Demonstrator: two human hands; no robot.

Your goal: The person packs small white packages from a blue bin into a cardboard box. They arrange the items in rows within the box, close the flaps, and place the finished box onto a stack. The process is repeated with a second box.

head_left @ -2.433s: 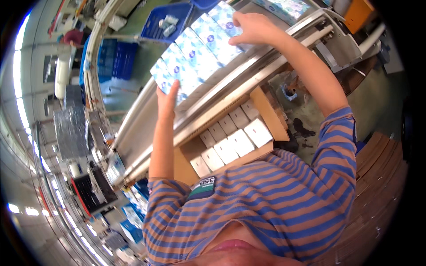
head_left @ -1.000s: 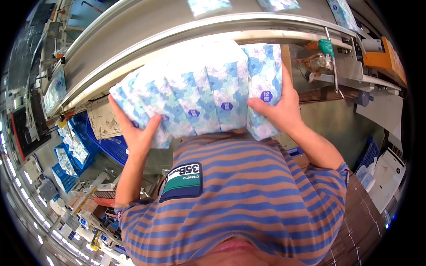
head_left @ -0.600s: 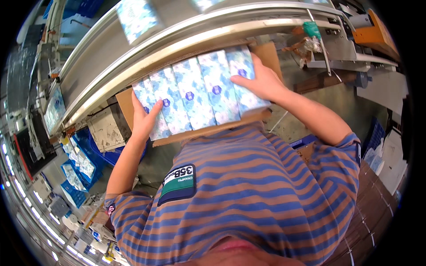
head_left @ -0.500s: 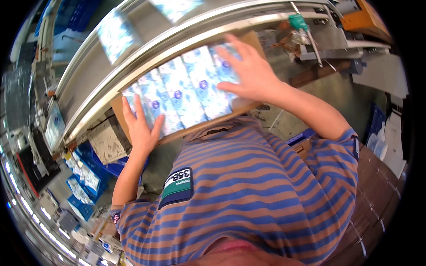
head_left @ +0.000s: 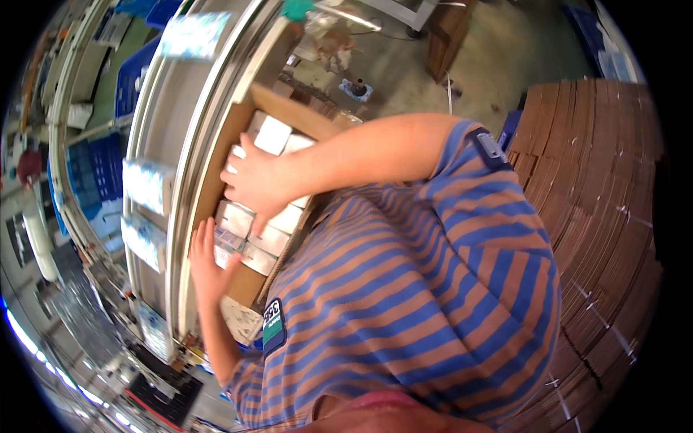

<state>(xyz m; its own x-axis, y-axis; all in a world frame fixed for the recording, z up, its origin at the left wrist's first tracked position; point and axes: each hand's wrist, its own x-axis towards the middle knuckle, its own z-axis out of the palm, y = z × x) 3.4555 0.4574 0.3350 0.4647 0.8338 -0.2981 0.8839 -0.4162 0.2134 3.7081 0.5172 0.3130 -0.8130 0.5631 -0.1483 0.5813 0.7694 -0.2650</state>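
Note:
An open cardboard carton (head_left: 245, 285) sits in front of me against the conveyor's side rail. Inside it stand rows of small packs (head_left: 272, 133) with mostly white upper faces. My right hand (head_left: 263, 177) lies spread over the packs in the carton's middle, fingers apart and palm down, hiding those beneath it. At the carton's near-left end, my left hand (head_left: 209, 270) is open, its fingers along the conveyor-side wall and its thumb over the packs. Neither hand is closed around a pack.
A conveyor (head_left: 167, 130) runs along the carton's left side, carrying blue-and-white packs (head_left: 146, 184). Blue crates (head_left: 94, 169) stand beyond it. On my right rise tall strapped stacks of flat cardboard (head_left: 599, 180). A brown plank (head_left: 444, 40) stands on the floor ahead.
The view has turned, so the carton now points away from me. Its visible blue-and-white patterned faces have given way to white ones. My right hand has moved inward from the far end.

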